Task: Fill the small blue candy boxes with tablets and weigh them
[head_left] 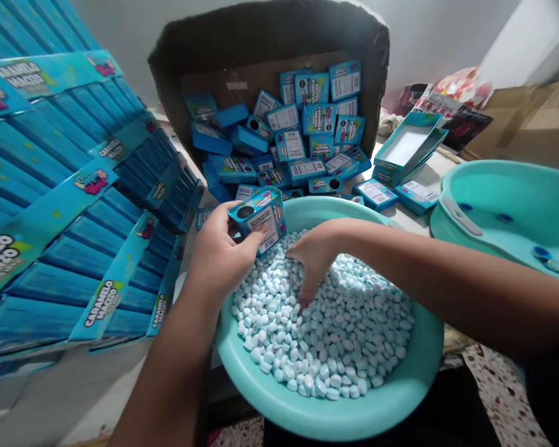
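My left hand (pixel 230 254) grips a small blue candy box (pixel 266 218) over the far left rim of a turquoise basin (pixel 326 419). A dark round spot shows on the box's upper side; I cannot tell whether it is a hole. Pale blue and white candies (pixel 335 347) fill much of the basin. Pushed into them is my right hand (pixel 317 257), thumb and fingers spread apart, with some fingertips buried. Whether any candies lie under its palm is hidden.
Behind the basin, a cardboard carton (pixel 167 81) holds many blue candy boxes (pixel 319 118). Stacked display trays (pixel 93 186) of similar boxes rise at left. On the right stand a second turquoise basin (pixel 516 180) and an open display tray (pixel 407 146), with loose boxes (pixel 376 194) beside it.
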Motion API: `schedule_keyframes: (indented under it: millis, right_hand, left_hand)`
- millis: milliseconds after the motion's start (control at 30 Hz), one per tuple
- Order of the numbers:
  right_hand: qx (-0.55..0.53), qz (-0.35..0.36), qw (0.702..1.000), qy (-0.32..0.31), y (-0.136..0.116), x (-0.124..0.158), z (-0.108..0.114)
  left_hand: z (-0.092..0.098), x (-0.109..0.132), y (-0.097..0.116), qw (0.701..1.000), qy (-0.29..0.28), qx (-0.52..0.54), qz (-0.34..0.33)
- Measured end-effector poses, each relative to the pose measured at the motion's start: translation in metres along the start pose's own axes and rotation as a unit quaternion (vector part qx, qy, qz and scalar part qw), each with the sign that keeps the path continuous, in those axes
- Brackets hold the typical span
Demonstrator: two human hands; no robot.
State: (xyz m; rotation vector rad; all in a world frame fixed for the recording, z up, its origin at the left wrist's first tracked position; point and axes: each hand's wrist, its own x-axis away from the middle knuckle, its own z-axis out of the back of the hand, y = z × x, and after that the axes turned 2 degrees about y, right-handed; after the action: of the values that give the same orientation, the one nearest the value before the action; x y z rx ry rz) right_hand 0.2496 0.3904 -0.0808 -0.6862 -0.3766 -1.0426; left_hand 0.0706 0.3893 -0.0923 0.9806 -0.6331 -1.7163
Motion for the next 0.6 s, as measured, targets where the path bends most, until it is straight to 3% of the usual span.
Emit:
schedule_keyframes:
  millis: [67, 167, 400, 600]
  right_hand:
    - [0.016, 0.018, 0.999, -0.044, 0.000, -0.002, 0.001]
    - [0.003, 0.030, 0.998, -0.053, -0.001, -0.004, 0.000]
    - [-0.021, 0.040, 0.999, -0.015, -0.011, 0.000, -0.007]
    - [-0.042, 0.112, 0.992, 0.023, -0.022, 0.006, -0.008]
  left_hand:
    - [0.000, 0.000, 0.001, 1.000, -0.013, 0.006, 0.004]
    - [0.000, 0.001, 0.001, 1.000, -0.019, 0.010, 0.007]
    - [0.000, 0.002, -0.005, 0.999, -0.053, 0.006, 0.004]
    - [0.002, 0.003, -0.003, 0.997, -0.064, -0.019, 0.025]
